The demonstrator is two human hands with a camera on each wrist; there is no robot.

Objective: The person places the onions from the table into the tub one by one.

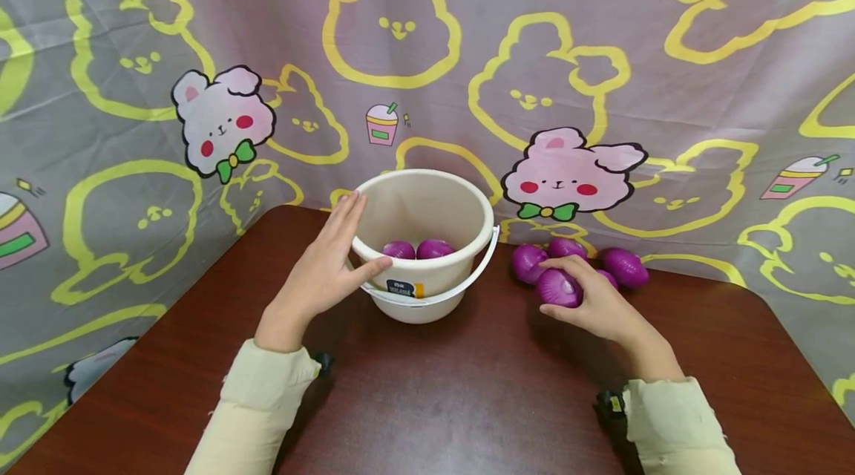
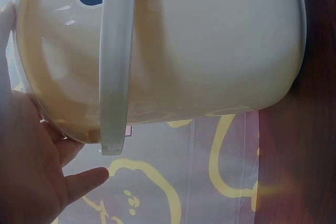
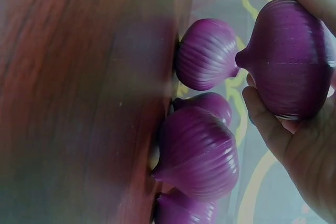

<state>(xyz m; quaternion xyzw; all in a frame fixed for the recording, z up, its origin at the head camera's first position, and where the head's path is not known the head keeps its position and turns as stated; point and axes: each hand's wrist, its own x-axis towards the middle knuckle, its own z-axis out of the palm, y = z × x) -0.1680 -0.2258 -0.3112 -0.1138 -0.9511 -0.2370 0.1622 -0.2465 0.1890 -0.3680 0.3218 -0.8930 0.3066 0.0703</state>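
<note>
A cream bucket (image 1: 427,315) with a white handle (image 1: 470,278) and a dark label stands on the table. Two purple onions (image 1: 436,249) lie inside it. My left hand (image 1: 327,260) rests against the left side of the bucket rim, its fingers extended and the thumb pointing across the front. In the left wrist view the fingers lie along the bucket's wall (image 2: 220,51). My right hand (image 1: 597,304) grips a purple onion (image 1: 558,289) between thumb and fingers. The right wrist view shows that onion (image 3: 289,59) raised off the table, its pointed end facing away from the palm.
Several more purple onions (image 1: 624,267) are grouped at the back right of the brown table (image 1: 434,393), just beyond my right hand. A patterned cloth (image 1: 427,37) with cartoon animals hangs behind the table and at its sides.
</note>
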